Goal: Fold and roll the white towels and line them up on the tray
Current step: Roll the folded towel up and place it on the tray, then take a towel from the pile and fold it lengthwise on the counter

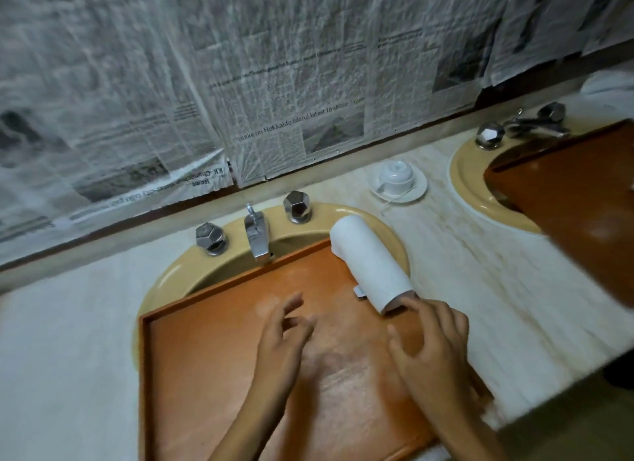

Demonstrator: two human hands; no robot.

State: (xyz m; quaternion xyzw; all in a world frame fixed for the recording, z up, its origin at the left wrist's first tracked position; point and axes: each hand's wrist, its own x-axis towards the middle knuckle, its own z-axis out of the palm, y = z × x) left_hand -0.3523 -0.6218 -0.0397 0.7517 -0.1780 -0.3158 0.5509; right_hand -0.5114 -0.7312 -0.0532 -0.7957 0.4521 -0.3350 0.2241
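Note:
One rolled white towel (371, 262) lies along the right edge of the orange wooden tray (212, 364), which rests over the left sink. My right hand (429, 344) hovers over the tray with fingers spread, its fingertips touching the near end of the roll. My left hand (284, 333) floats above the tray's middle, fingers loosely spread and blurred, holding nothing.
The tray covers a tan sink (164, 278) with a chrome tap (256, 232) and two knobs. A second orange tray (576, 199) sits over the right sink. A white cup on a saucer (397, 179) stands on the marble counter between them. Newspaper covers the wall behind.

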